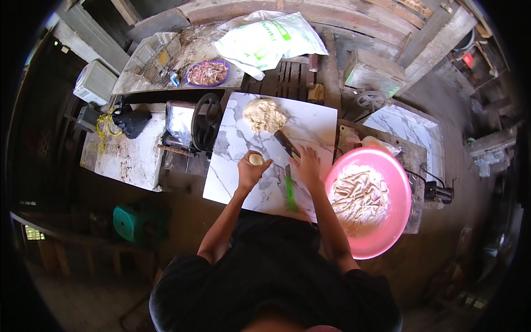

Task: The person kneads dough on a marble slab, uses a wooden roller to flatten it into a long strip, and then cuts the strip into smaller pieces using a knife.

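Observation:
My left hand (pixel 251 172) is closed around a small rounded piece of pale dough (pixel 256 159), held over the marble-patterned board. My right hand (pixel 307 166) has its fingers stretched out at the near end of a dark rolling pin (pixel 284 143), touching it; part of the pin's near end is hidden by the fingers. Beyond both hands, a larger mound of dough (pixel 264 115) rests on the far part of the board (pixel 232 182). Between my forearms lies a knife with a green handle (pixel 291 195), its blade pointing away from me.
To the right, a wide pink basin (pixel 399 221) holds floury dough strips. A hand-wheel machine (pixel 207 123) stands left of the board. Farther back are a purple-rimmed plate of shredded food (pixel 189 82) and a white sack (pixel 271 41). A green stool (pixel 125 222) stands lower left.

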Available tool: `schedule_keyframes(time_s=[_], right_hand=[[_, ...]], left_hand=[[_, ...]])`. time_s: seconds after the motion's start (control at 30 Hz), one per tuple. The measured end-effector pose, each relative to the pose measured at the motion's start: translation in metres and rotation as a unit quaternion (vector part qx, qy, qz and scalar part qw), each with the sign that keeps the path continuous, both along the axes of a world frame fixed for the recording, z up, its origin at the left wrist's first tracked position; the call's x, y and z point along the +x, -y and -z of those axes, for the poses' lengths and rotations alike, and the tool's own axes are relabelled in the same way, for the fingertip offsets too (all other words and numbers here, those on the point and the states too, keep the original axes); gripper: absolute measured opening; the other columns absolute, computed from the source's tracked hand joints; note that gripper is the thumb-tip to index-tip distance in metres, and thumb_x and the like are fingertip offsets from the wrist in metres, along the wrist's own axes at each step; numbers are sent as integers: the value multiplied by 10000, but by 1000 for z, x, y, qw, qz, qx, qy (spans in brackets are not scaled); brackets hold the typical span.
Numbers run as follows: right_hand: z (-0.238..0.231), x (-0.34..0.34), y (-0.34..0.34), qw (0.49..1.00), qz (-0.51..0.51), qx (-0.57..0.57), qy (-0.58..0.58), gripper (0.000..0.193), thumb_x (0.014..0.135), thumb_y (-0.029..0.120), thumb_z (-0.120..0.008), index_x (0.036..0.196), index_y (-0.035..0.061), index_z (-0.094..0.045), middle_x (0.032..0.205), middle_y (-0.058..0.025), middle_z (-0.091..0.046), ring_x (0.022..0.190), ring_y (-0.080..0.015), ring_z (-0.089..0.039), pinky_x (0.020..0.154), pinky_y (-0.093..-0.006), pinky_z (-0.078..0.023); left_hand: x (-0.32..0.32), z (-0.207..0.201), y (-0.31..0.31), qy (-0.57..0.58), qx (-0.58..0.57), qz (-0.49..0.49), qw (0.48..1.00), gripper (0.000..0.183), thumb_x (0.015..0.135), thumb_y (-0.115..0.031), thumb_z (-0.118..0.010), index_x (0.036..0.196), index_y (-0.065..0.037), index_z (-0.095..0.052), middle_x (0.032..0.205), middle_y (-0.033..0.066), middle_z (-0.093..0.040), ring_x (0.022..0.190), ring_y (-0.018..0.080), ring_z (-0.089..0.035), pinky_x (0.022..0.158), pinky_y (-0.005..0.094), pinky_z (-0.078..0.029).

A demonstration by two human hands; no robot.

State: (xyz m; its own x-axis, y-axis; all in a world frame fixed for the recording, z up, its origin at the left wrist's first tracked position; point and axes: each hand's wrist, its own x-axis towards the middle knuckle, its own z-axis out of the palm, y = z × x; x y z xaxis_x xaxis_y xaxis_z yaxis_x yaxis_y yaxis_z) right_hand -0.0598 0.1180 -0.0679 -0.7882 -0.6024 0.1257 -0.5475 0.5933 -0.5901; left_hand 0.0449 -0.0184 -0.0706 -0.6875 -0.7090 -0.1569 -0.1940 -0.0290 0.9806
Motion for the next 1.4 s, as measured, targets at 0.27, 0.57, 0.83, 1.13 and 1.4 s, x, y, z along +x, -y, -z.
schedule_keyframes(time_s=[0.27,0.57,0.83,1.13,1.4], right_hand=[[22,13,-3,973,23,222,63,496,723,160,-579,1175,75,-392,1077,-144,-452,1011,-317,-431,818,-438,-352],[19,17,-11,996,12,90,11,454,723,94,-546,1159,78,-420,1015,-136,-459,961,-310,-430,800,-429,-350],[20,35,-2,996,-29,70,-42,483,676,82,-544,1145,98,-430,975,-112,-458,925,-277,-434,795,-405,-332],[11,48,-6,999,0,39,-26,481,657,80,-535,1129,101,-446,968,-111,-457,914,-275,-436,781,-399,-331],[7,25,-9,997,-15,0,-74,463,650,94,-547,1106,100,-471,956,-108,-469,915,-278,-436,788,-400,-329]], left_hand=[[31,23,-6,207,-145,-44,966,539,784,-504,-466,645,6,-572,516,177,-528,511,321,-553,516,375,-438],[24,44,1,205,-449,30,869,357,784,-204,-502,1094,-38,-440,1230,204,-309,1120,375,-281,915,477,-234],[21,45,1,266,-476,95,833,535,784,-225,-429,1278,-78,-283,1345,201,-171,1232,348,-183,999,470,-119],[19,38,-5,322,-459,93,823,594,779,-188,-402,1324,-94,-184,1370,185,-106,1268,330,-94,1012,480,-25],[-6,84,20,66,-205,-124,969,638,850,-420,-364,1316,-36,-159,1348,182,-159,1245,313,-140,1014,411,-67]])
